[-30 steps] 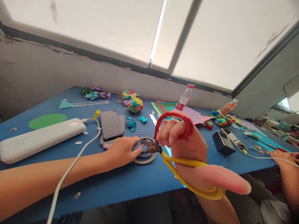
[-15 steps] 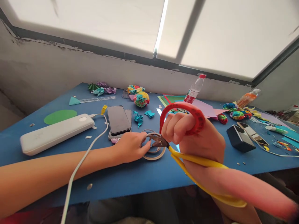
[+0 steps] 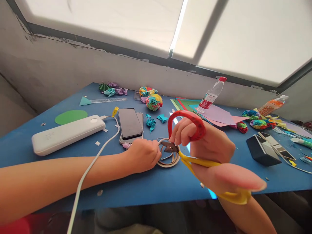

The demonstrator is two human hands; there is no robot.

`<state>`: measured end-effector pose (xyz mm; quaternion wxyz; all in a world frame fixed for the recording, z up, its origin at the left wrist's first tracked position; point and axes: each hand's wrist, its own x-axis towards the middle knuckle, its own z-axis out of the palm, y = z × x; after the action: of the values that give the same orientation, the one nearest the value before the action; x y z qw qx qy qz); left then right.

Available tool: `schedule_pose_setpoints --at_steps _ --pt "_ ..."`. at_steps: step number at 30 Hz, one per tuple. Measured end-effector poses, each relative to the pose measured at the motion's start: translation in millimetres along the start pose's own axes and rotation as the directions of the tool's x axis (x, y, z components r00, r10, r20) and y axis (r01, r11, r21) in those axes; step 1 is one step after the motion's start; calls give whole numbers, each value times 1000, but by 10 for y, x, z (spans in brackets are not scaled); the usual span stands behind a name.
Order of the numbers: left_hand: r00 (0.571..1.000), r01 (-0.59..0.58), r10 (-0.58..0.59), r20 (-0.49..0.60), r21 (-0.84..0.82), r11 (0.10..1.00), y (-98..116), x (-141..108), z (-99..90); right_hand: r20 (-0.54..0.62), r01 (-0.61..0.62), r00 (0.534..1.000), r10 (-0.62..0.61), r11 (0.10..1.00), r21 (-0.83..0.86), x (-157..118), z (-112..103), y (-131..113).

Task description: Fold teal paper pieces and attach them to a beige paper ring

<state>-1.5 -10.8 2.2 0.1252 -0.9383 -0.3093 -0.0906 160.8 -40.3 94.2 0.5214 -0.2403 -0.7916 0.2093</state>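
Observation:
My right hand (image 3: pixel 209 139) holds a pair of scissors (image 3: pixel 186 157) with one red and one yellow handle loop. My thumb is at the yellow loop, and my fingers curl through the red one. The dark, short blades point left and look close together. Just left of their tips, my left hand (image 3: pixel 145 156) is closed, fingertips pressed together. What it pinches is hidden. Thin pale rings, which look like tape rolls (image 3: pixel 168 165), lie on the table under the blades, right beside my left fingers.
Left on the blue table (image 3: pixel 117 191) lie a white power bank (image 3: pixel 69 136), its cable (image 3: pixel 90 169) crossing my left forearm, and a phone (image 3: pixel 130 123). Behind are crumpled teal paper (image 3: pixel 151 123) and paper balls (image 3: pixel 154 102). A bottle (image 3: pixel 211 96) and black box (image 3: pixel 262 151) stand right.
The scissor blades have moved closer together. My left fingers have curled tighter, and the thumb no longer shows apart. The whole view has shifted slightly.

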Motion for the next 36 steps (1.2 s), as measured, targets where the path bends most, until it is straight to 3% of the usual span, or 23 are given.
schedule_pose_setpoints --at_steps 2,5,9,12,14,17,19,24,29,33,36 --pt "999 -51 51 -1 49 997 -8 0 -9 -84 36 996 -31 997 64 -46 62 -25" --pt "992 -125 127 -6 117 985 -19 5 -2 -322 50 946 -30 997 53 -122 151 -53" --pt "998 -58 60 -24 82 995 -22 4 44 -230 72 971 -64 997 25 -164 111 -36" --pt "998 -50 53 -33 91 995 -25 -7 69 -198 -7 980 12 1000 26 -129 28 -91" --pt "994 -85 93 -62 122 989 -33 -13 78 -292 -99 950 112 993 58 -76 10 -158" --pt "983 -103 118 -141 109 989 -47 -19 96 -495 -133 851 177 984 122 36 31 -204" --pt "976 -80 89 -199 54 995 -50 -22 117 -534 -138 822 196 979 147 118 37 -174" --pt "964 3 -27 -266 -87 996 -25 -16 160 -548 -169 806 223 975 147 301 -16 -48" --pt "974 108 -144 -178 -195 975 -1 11 81 -549 -284 776 312 949 138 379 26 26" --pt "984 167 -180 -17 -296 941 -2 22 -18 -562 -284 767 310 949 136 376 51 79" --pt "984 174 -177 25 -349 921 -5 25 -60 -583 -267 751 311 950 162 362 49 112"
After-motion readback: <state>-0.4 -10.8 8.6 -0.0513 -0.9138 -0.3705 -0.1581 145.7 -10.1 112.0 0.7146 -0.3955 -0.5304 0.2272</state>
